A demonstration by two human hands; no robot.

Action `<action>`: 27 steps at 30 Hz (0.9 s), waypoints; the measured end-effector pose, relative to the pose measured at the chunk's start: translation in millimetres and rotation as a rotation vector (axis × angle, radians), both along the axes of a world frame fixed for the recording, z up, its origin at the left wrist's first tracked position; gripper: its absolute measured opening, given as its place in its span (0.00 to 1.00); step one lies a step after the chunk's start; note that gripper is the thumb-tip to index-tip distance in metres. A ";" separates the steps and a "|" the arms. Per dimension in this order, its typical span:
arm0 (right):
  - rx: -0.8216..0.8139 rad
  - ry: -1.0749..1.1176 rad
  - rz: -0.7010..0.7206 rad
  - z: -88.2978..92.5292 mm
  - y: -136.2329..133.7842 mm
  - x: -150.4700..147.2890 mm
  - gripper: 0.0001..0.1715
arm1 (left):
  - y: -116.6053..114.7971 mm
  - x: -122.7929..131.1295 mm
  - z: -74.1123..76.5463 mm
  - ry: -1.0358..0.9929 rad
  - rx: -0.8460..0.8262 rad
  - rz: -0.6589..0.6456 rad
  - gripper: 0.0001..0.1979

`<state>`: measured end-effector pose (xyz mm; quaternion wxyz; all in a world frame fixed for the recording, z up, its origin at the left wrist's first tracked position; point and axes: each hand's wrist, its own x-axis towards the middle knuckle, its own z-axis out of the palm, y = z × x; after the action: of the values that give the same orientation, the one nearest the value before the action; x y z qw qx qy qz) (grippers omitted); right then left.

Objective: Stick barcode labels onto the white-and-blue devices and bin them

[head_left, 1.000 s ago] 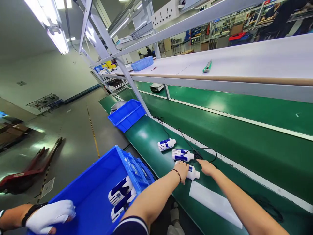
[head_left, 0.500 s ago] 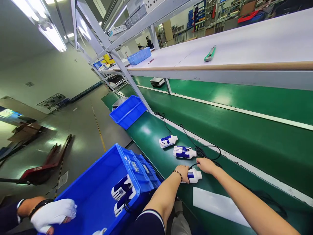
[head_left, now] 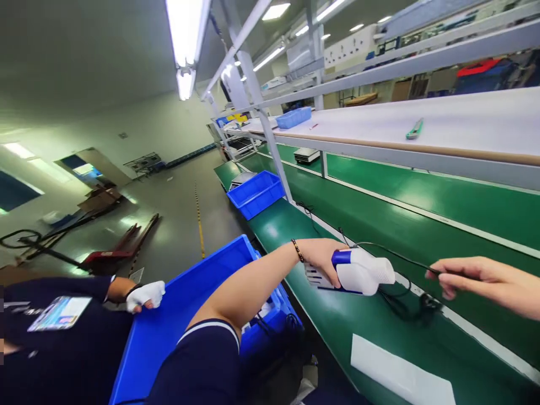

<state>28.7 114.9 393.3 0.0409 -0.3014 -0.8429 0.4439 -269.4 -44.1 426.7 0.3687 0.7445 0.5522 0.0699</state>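
Note:
My left hand (head_left: 323,256) is closed around the body of a white-and-blue bottle-shaped device (head_left: 363,273), raised above the green bench (head_left: 324,315). Its ribbed white neck points right, and slots show at its other end. A thin black cable (head_left: 403,256) runs from the device to my right hand (head_left: 481,278), which pinches it between thumb and fingers. More black cable lies coiled beneath, partly blurred. The similar devices seen earlier on the bench are hidden behind my hand and the held device.
A large blue crate (head_left: 169,332) stands left, with a co-worker's white-gloved hand (head_left: 147,295) at its rim. On the bench are a white sheet (head_left: 399,371) and a tilted blue bin (head_left: 258,194). A green cutter knife (head_left: 415,129) lies on the white shelf (head_left: 367,124).
My left hand has lifted the device off the bench. My right hand has moved right, drawing the cable out. The view has turned left, and more of the co-worker shows.

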 end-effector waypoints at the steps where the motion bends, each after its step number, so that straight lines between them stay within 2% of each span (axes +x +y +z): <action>1: -0.119 -0.002 0.071 16.0 -8.6 -13.0 0.40 | -15.8 -7.5 16.1 0.151 0.107 0.030 0.32; 3: -0.370 -0.013 0.229 44.9 -39.7 -47.8 0.50 | -53.4 -24.9 36.8 0.496 0.311 0.137 0.30; 4: -0.453 0.001 0.278 56.5 -61.6 -67.6 0.54 | -74.5 -35.3 41.0 0.652 0.396 0.214 0.28; 6: -0.629 0.029 0.397 72.1 -113.2 -108.0 0.57 | -119.1 -59.2 37.4 0.864 0.491 0.408 0.25; 7: -0.694 0.052 0.419 75.5 -140.0 -127.8 0.54 | -141.5 -72.2 30.4 0.918 0.498 0.511 0.26; 10: -0.865 0.149 0.385 67.5 -209.6 -185.8 0.37 | -200.0 -109.9 -6.5 0.969 0.429 0.758 0.29; 12: -0.970 0.182 0.341 49.1 -240.4 -224.1 0.31 | -225.8 -129.9 -40.0 0.974 0.361 0.841 0.31; 14: -1.012 0.166 0.306 24.0 -260.0 -259.9 0.28 | -238.8 -144.3 -76.7 0.956 0.276 0.898 0.33; 16: -0.936 0.118 0.298 -3.2 -272.9 -288.4 0.26 | -241.2 -154.3 -112.8 0.919 0.187 0.939 0.34; 18: -0.812 0.066 0.308 -27.3 -281.8 -304.3 0.26 | -237.9 -161.4 -144.5 0.871 0.112 0.972 0.34; 20: -0.706 0.037 0.348 -44.6 -285.3 -306.8 0.27 | -233.2 -167.5 -169.0 0.818 0.047 1.009 0.34; 22: -0.626 0.053 0.421 -55.4 -278.3 -300.8 0.22 | -229.7 -174.5 -185.1 0.756 -0.008 1.049 0.36; 23: -0.536 0.074 0.465 -59.8 -268.4 -296.7 0.18 | -228.7 -178.7 -190.3 0.721 -0.028 1.064 0.38; 25: -0.231 0.075 0.484 -70.3 -232.2 -288.5 0.14 | -228.0 -187.7 -195.6 0.636 -0.055 1.067 0.41; 26: -0.002 0.043 0.460 -77.6 -205.8 -284.0 0.15 | -228.3 -191.9 -196.1 0.586 -0.063 1.055 0.42; 27: 0.165 -0.033 0.372 -86.6 -175.2 -278.5 0.17 | -229.0 -195.5 -195.6 0.534 -0.068 1.037 0.41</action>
<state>-249.7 -60.4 306.8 -0.0312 -0.1437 -0.9181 0.3681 -464.9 -273.1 231.1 0.1582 0.3566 0.9202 0.0332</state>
